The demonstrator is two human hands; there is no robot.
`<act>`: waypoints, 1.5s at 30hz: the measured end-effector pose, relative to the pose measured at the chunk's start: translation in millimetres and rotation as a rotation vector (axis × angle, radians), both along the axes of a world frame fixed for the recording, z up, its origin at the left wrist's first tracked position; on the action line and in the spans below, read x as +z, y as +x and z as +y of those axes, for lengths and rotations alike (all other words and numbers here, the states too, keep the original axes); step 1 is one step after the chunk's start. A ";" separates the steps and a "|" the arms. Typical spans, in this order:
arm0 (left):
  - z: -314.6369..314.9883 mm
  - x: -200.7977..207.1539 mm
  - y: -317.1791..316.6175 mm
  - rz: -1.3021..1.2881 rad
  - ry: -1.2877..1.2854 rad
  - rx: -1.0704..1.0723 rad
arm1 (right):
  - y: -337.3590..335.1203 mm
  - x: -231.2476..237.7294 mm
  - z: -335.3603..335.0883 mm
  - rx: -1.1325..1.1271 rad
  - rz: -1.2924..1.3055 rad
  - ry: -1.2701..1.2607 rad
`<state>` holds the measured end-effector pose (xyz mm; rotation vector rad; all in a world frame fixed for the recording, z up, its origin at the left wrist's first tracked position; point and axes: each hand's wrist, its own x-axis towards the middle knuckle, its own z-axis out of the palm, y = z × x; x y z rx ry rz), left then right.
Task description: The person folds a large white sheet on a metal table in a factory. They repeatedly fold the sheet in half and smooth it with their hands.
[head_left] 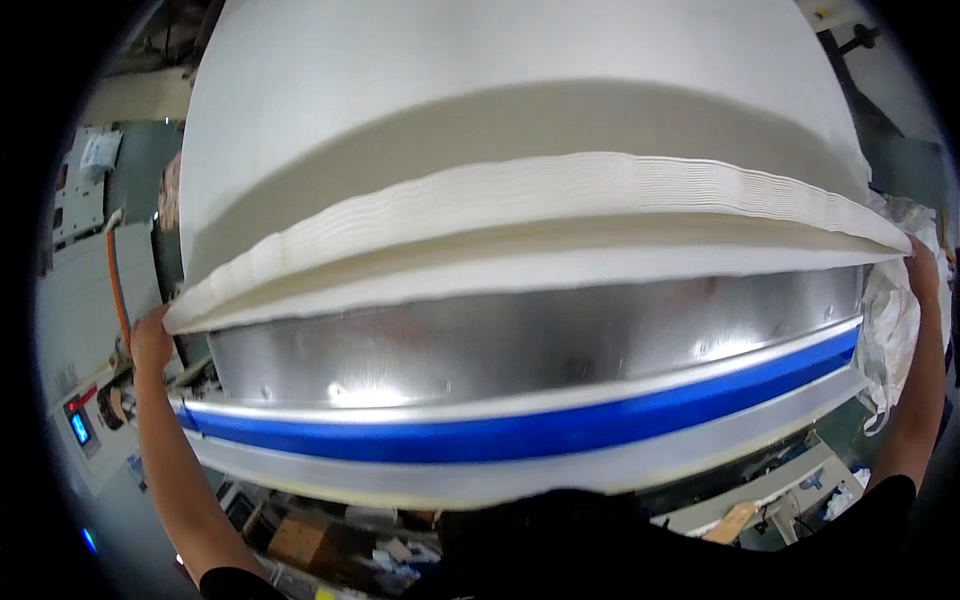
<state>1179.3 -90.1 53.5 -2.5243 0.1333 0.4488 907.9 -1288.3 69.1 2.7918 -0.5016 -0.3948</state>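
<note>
Short black sleeves end above the elbows, both forearms and hands (150, 340) left bare, ungloved.

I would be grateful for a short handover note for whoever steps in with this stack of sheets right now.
Left hand: on the left end of the thick stack of white sheets.
Right hand: on the stack's right end; whether either hand grips cannot be seen.
The stack lies across a shiny metal table with a blue strip along its near edge. Upper layers bow up, a gap showing beneath them.
Done: stack is on the table, arms spread wide.
Left: cannot tell; edges look uneven, probably need squaring.
</note>
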 end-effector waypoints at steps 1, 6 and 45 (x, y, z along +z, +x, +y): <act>13.8 8.6 -13.8 0.026 -0.015 -0.050 | -12.3 3.7 0.4 0.004 0.033 0.027; 1.3 -7.8 -93.7 0.352 0.189 0.039 | -118.2 0.2 11.4 0.118 0.223 -0.082; -27.4 -124.1 -188.2 -0.209 -0.280 0.392 | -189.1 -90.4 215.8 -0.275 0.655 0.117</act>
